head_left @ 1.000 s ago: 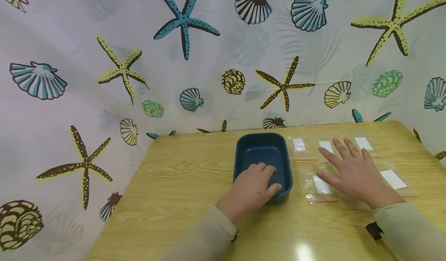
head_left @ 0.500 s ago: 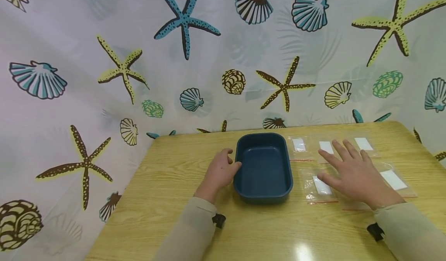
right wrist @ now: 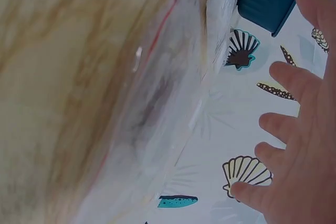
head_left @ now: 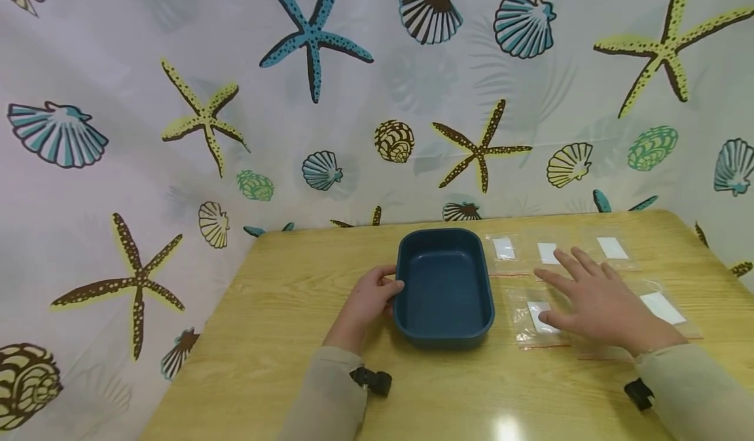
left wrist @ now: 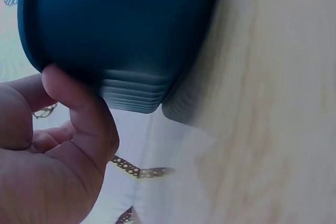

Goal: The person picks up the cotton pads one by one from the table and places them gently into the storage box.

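A dark blue rectangular tub (head_left: pixel 443 343) with rounded corners stands on the wooden table, nothing inside it. My left hand (head_left: pixel 366 300) is at its left side, fingers curled, thumb and index finger gripping the rim in the left wrist view, where the tub (left wrist: pixel 126 19) fills the top. My right hand (head_left: pixel 601 307) is held palm down with spread fingers above small clear zip bags, and it holds nothing. Beneath and beside it lie a zip bag (head_left: pixel 521 333) and another zip bag (head_left: pixel 686 323), each with a white rectangle inside.
More zip bags lie in a back row right of the tub, among them one bag (head_left: pixel 504 262) close to its right wall and one bag (head_left: pixel 624 258) farther right. A curtain (head_left: pixel 353 101) printed with shells and starfish hangs behind the table (head_left: pixel 283 336).
My left hand has come out of the tub to its left side and now grips the rim there. My right hand stays spread over the bags. The head view has shifted slightly.
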Motion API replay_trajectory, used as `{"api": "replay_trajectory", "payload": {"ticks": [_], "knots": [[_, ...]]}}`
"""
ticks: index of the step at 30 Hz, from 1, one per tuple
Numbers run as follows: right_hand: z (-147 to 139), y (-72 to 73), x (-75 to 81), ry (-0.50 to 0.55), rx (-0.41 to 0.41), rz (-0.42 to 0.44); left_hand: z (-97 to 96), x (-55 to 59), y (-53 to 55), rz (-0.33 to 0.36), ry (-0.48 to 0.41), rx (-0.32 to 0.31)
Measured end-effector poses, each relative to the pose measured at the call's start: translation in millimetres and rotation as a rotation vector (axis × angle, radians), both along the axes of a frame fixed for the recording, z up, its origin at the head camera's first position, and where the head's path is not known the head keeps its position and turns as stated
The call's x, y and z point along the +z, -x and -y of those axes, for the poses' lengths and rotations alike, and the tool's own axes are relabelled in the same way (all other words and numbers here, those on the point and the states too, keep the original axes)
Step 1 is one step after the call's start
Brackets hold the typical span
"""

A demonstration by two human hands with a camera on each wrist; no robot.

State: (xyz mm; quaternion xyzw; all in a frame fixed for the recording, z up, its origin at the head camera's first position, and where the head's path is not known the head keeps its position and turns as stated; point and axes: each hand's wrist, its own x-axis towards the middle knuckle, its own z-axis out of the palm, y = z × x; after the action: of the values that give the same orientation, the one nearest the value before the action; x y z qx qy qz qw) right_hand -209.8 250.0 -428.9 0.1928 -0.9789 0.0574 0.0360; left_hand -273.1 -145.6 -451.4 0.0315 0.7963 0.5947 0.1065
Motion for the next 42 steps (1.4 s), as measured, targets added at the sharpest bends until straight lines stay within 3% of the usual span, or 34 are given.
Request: {"api": "replay_trajectory", "payload": {"ticks": [7,17,42], "knots": [[-2,1.8,-5.1,0.029,0.052,0.069,2.7,-5.8,-0.3,0.025,-0.108,-0.025],[0,8.2,-12.6,0.017,0.045,0.136,-1.0,1.0,2.1,0.042,-0.157,-0.043],[8,13.5,-19.7,0.098,0.057,0.101,5.2,-10.6,0.2,0.060,-0.185,-0.017]]}}
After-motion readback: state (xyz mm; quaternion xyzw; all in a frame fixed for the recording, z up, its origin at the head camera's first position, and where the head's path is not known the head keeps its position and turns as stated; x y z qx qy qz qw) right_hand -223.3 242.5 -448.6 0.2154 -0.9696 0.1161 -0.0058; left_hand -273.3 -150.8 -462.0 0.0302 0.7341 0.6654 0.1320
